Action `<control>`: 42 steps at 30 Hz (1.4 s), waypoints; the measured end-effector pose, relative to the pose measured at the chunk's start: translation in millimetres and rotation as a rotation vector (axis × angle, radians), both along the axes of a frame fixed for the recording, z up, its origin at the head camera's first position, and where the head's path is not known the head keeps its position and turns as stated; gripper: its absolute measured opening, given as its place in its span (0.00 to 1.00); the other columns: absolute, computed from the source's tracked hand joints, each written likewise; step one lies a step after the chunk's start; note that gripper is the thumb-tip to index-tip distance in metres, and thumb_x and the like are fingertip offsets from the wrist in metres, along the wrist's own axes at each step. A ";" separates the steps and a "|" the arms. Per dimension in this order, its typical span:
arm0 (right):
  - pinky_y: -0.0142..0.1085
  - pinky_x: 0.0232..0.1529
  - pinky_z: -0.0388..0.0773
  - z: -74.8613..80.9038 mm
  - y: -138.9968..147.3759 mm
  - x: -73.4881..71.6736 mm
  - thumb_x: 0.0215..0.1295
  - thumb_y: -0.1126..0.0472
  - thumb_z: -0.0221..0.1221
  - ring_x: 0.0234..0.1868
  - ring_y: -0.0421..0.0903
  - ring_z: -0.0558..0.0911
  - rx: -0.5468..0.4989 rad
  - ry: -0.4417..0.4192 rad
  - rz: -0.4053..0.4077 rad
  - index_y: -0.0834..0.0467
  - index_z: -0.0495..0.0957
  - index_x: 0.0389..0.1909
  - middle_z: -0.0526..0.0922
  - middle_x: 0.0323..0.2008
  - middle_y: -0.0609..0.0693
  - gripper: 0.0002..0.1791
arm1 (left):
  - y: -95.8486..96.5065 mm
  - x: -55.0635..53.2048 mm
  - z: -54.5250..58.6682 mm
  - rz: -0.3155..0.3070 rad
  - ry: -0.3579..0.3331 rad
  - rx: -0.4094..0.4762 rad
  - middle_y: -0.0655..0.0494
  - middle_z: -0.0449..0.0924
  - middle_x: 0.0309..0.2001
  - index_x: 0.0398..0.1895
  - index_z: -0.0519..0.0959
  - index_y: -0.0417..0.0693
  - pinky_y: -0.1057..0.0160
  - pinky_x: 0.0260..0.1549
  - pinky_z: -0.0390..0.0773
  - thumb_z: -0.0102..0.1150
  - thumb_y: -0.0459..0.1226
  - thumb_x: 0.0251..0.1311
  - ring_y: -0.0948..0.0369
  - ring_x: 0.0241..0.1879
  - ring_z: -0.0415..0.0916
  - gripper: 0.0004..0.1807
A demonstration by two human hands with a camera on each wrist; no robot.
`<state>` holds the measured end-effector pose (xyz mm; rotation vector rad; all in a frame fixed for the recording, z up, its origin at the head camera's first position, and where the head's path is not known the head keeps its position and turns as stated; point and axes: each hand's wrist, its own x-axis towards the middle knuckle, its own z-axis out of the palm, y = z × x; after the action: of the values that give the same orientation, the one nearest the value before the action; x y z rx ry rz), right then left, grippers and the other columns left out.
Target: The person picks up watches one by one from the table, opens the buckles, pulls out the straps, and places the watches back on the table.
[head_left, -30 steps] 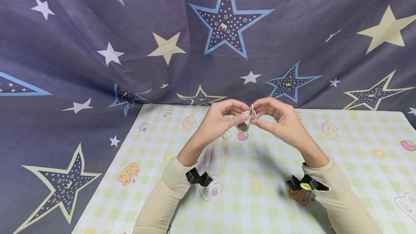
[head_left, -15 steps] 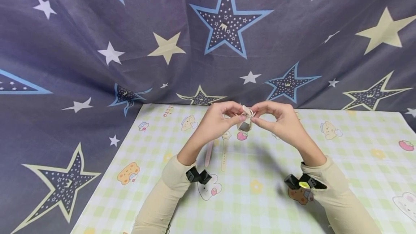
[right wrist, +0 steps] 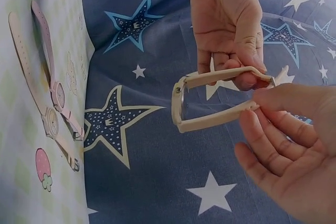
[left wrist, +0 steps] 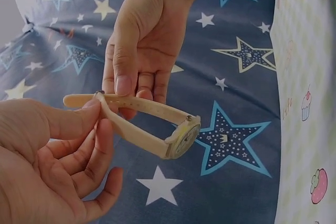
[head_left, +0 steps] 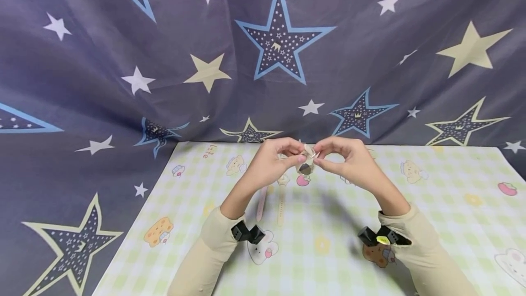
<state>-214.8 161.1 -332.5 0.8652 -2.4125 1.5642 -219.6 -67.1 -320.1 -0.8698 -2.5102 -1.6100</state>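
Observation:
Both hands hold a cream wristwatch point(head_left: 305, 169) up above the far part of the table, its case hanging below the fingers in the head view. My left hand point(head_left: 269, 163) pinches the strap beside the metal buckle point(left wrist: 100, 94). The right hand point(head_left: 353, 161) pinches the strap's holed half between thumb and fingers, close to the buckle. Bent into a loop, the strap has its free tip point(right wrist: 283, 74) sticking out past the buckle. From the left wrist, the dial point(left wrist: 187, 139) shows at the loop's far end.
On the checked tablecloth point(head_left: 328, 268) lie two more watches, a pink one point(right wrist: 59, 95) and a cream one point(right wrist: 51, 121), side by side with straps stretched out. A star-patterned curtain point(head_left: 230, 118) hangs right behind the table's far edge.
The head view has shifted, so the scene sits lower. Between the fingers, the strap's upright end has tipped over at the buckle, and the watch case has turned slightly. Both hands keep their grip.

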 end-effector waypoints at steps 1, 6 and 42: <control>0.26 0.47 0.78 -0.8 -1.2 -0.2 0.61 0.71 0.68 0.38 0.38 0.86 0.001 -0.002 0.006 0.61 0.85 0.43 0.88 0.35 0.53 0.10 | -1.3 0.8 -0.2 0.002 -0.007 0.015 0.45 0.88 0.39 0.44 0.86 0.39 0.56 0.44 0.84 0.67 0.31 0.63 0.61 0.38 0.84 0.08; 0.27 0.50 0.78 -2.4 -6.2 -2.3 0.63 0.70 0.68 0.39 0.38 0.86 0.001 -0.007 0.026 0.62 0.85 0.44 0.89 0.36 0.54 0.10 | -7.2 3.3 1.2 0.011 -0.023 0.101 0.43 0.88 0.38 0.43 0.85 0.37 0.57 0.43 0.83 0.67 0.29 0.63 0.60 0.37 0.83 0.07; 0.41 0.47 0.79 -16.1 5.9 -17.0 0.56 0.66 0.74 0.39 0.45 0.83 0.371 -0.069 0.097 0.56 0.86 0.33 0.88 0.33 0.46 0.06 | -6.2 0.7 7.7 0.015 0.067 0.265 0.42 0.89 0.37 0.39 0.86 0.36 0.58 0.50 0.80 0.72 0.28 0.57 0.57 0.37 0.85 0.07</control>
<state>-231.8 166.9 -348.6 1.0160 -2.8031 1.2076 -218.9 -73.3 -312.4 -0.8542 -2.1865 -1.8209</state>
